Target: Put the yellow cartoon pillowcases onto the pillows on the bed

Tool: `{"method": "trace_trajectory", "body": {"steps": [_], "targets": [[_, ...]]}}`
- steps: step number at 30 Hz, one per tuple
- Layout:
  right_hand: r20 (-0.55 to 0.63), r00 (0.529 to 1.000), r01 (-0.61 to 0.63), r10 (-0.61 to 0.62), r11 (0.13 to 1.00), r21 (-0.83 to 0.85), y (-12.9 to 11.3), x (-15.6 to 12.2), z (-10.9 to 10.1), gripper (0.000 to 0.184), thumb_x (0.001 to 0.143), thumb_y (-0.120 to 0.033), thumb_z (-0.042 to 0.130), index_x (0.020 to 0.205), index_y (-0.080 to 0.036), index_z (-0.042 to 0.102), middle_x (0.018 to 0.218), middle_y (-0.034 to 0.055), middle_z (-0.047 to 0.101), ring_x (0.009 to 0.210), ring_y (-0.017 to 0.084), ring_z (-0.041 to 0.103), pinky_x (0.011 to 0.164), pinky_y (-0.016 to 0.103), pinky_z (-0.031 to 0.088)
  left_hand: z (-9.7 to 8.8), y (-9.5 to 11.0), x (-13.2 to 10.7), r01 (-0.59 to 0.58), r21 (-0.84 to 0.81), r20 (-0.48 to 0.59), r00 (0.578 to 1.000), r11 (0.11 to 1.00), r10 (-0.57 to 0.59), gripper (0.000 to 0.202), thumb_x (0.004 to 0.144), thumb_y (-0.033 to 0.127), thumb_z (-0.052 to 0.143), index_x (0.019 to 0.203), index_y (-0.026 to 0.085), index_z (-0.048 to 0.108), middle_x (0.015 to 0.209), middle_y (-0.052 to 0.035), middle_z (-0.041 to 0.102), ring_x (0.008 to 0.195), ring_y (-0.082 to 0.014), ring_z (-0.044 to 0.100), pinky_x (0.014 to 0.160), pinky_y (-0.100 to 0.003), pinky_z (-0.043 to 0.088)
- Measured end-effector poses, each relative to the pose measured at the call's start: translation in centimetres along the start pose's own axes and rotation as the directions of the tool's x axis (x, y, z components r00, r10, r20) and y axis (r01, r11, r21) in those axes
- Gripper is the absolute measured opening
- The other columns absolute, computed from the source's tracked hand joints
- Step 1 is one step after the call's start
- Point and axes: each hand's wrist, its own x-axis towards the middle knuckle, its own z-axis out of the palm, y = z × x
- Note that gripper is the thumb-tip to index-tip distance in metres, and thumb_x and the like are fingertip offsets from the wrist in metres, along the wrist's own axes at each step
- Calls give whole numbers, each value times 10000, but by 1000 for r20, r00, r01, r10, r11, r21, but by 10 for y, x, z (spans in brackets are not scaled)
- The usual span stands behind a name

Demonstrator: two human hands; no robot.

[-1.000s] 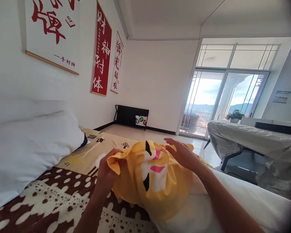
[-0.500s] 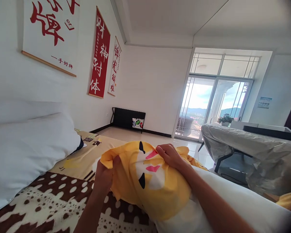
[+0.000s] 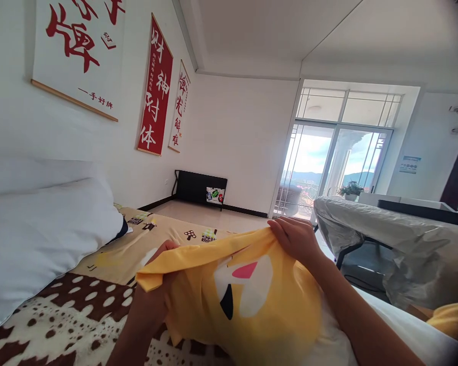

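Observation:
A yellow pillowcase (image 3: 198,290) with a white, pink and black print is drawn over part of a white pillow (image 3: 389,310) in front of me. My left hand (image 3: 152,292) is closed on the left end of its open edge, where a folded hem hangs over the fingers. Farther right, my right hand (image 3: 295,239) grips the same edge, and the hem is stretched taut between both hands. The pillow's covered end shows only as a bulge under the yellow fabric.
White pillows (image 3: 53,244) lie at the left on a bed with a brown-and-white spotted blanket (image 3: 80,305) and a beige printed sheet (image 3: 164,229). A plastic-covered table (image 3: 389,229) and a chair (image 3: 366,264) stand at right. Something yellow (image 3: 452,317) sits at the lower right.
My hands have moved apart, the left one down and left, the right one up and right. The pillowcase edge has gone from bunched to stretched.

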Motion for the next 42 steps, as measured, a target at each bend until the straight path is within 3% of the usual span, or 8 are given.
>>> {"method": "trace_trajectory", "body": {"steps": [3,8,11,16,22,26,32,42], "targets": [[-10,991,-130,130,991,17,3,0,-5,475,928,-312,434,476,-178,369,433,-57,311,425,64,262,463,206,254,-5,-6,5,124,-70,127,985,990,-115,310,619,401,753,671,180,541,590,24,516,554,-109,460,509,-203,394],[-69,970,-237,233,970,-58,10,-6,-3,515,919,-353,406,441,-183,318,416,-52,271,422,73,238,473,223,249,-12,-22,15,462,-188,-64,875,867,-480,481,514,400,825,888,157,645,834,-67,692,766,-229,643,657,-306,527],[246,930,-240,274,957,-162,14,-12,13,495,928,-364,361,474,-185,439,447,-18,442,436,92,352,508,254,261,-10,-19,19,489,-218,16,867,844,-498,464,524,375,835,892,148,667,857,-89,711,774,-241,665,662,-312,547],[658,702,-151,274,959,-238,-8,1,17,247,884,-229,450,740,-169,642,778,74,680,777,202,603,764,341,370,3,-13,21,412,-263,56,909,872,-413,422,612,393,790,938,158,661,822,-69,715,714,-217,669,630,-301,551],[313,932,-198,185,980,9,-122,45,-37,301,904,-222,398,1143,-152,566,1083,121,654,987,245,576,892,421,358,4,-17,15,314,-150,-108,937,938,-331,439,629,408,771,958,141,653,822,-60,704,750,-207,654,594,-242,521],[355,899,-354,254,901,252,-170,51,-18,302,851,-171,431,1129,-147,546,1116,143,629,1034,261,550,902,437,353,-3,-17,9,206,-152,-54,975,967,-216,391,690,344,730,1026,168,635,909,-38,693,815,-190,640,636,-216,494],[437,836,-545,333,598,587,-165,32,32,192,896,-263,415,778,-203,555,684,-3,580,643,129,510,595,233,362,-6,-13,10,180,-170,65,983,969,-171,282,702,314,703,929,167,623,890,-16,661,786,-156,605,664,-215,469],[251,957,-275,143,717,641,-161,26,20,139,862,-222,464,953,-197,566,850,55,612,799,170,538,745,285,422,-10,-2,15,157,-73,129,981,985,-146,307,648,366,739,856,169,628,767,5,624,722,-149,564,643,-220,456]]}}
